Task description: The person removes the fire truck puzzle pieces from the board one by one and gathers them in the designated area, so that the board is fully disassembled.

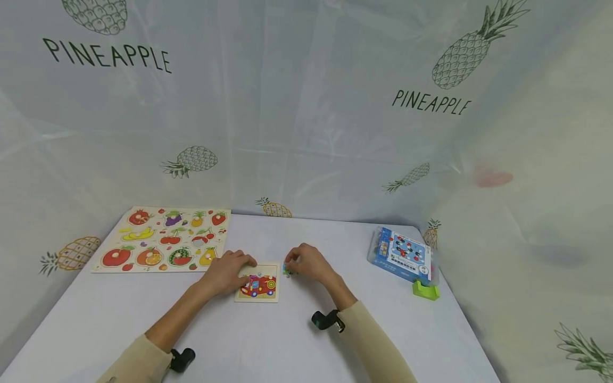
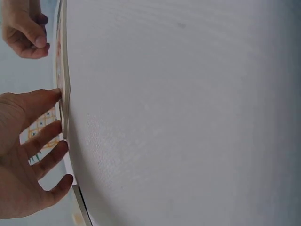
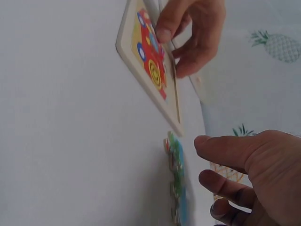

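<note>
My left hand (image 1: 227,272) rests over the left side of a small square wooden puzzle board (image 1: 256,299), fingers spread and thumb on its picture. On the board a red fire truck (image 1: 262,286) with a yellow hose reel shows. Just right of the board, my right hand (image 1: 308,263) hovers with loosely bent fingers above some small green and blue puzzle pieces (image 3: 177,172). In the right wrist view, thumb and fingers stand apart with nothing between them, close beside these pieces.
A large fruit puzzle board (image 1: 160,269) lies at the back left of the white table (image 1: 268,346). Toward the back right sit a blue box (image 1: 404,255) with a molecule picture and a lime-green plastic piece (image 1: 425,290). Pineapple-print curtains (image 1: 306,106) surround the table's back and sides.
</note>
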`<state>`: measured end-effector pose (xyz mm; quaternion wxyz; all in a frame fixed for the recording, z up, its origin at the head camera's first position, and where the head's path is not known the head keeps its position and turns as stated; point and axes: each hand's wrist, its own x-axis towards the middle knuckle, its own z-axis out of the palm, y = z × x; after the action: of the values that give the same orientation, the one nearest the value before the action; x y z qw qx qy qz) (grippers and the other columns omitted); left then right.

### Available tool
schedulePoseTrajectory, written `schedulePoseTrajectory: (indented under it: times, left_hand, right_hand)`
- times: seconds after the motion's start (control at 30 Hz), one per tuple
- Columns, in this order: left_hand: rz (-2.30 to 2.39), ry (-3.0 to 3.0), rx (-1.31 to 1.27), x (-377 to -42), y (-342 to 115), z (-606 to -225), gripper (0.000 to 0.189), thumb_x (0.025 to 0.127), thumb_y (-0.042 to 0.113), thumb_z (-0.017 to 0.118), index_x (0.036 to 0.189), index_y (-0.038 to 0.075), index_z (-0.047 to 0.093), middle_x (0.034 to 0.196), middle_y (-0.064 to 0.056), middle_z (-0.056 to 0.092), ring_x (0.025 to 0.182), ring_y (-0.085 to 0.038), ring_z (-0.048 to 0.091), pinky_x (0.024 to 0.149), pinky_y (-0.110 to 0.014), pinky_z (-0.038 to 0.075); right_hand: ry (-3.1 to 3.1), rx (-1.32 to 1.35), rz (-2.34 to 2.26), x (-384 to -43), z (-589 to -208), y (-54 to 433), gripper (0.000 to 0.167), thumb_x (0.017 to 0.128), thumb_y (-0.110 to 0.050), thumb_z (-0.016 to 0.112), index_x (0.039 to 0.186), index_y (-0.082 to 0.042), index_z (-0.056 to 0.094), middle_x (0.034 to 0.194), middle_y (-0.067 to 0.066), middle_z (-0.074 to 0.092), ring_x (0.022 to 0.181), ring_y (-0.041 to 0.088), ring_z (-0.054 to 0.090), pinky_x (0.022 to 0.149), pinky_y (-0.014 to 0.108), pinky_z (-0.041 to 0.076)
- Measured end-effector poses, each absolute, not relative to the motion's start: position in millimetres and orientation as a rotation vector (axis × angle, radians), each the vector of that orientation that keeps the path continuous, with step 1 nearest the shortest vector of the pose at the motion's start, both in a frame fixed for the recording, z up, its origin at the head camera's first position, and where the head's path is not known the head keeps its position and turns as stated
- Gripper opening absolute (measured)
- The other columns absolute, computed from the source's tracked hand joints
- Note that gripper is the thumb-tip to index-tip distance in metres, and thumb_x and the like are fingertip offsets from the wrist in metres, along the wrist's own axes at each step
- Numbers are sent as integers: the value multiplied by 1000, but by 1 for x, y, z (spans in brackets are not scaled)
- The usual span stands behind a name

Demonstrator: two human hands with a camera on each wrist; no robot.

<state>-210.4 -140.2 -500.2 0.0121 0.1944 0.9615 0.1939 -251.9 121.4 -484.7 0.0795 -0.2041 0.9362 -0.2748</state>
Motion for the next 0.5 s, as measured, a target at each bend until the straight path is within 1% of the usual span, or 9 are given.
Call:
schedulePoseTrajectory:
  times: [0.1,0.2,0.33,0.5]
  left_hand:
    - [582,3013,640,-210,-140,-500,29,85,28,81,113,28,74,110,0,65,104,-27,57,82,-59,48]
    - [589,3021,663,-209,-141,-500,26,85,27,81,110,32,77,110,1,66,105,-27,58,83,-60,47]
    - [596,3030,676,-208,-141,-500,24,85,27,80,108,33,79,114,0,67,108,-29,58,84,-62,46]
    - [574,3041,676,-209,-141,-502,24,84,28,81,107,34,80,118,-2,67,110,-32,58,84,-62,46]
  right_hand:
    - [2793,-632,-809,-246,-482,116,10,92,-22,73,99,-15,76,99,1,63,88,14,55,75,31,47]
    - [2797,-685,-751,-240,-482,111,16,90,-25,76,104,-16,77,98,0,64,87,12,55,76,29,47]
    - [2823,-777,-625,-229,-487,104,28,87,-32,79,110,-16,76,98,-1,64,83,9,53,73,25,46]
    - [2896,-837,-445,-212,-492,97,37,84,-40,80,114,-18,75,101,-3,63,87,9,53,73,23,47]
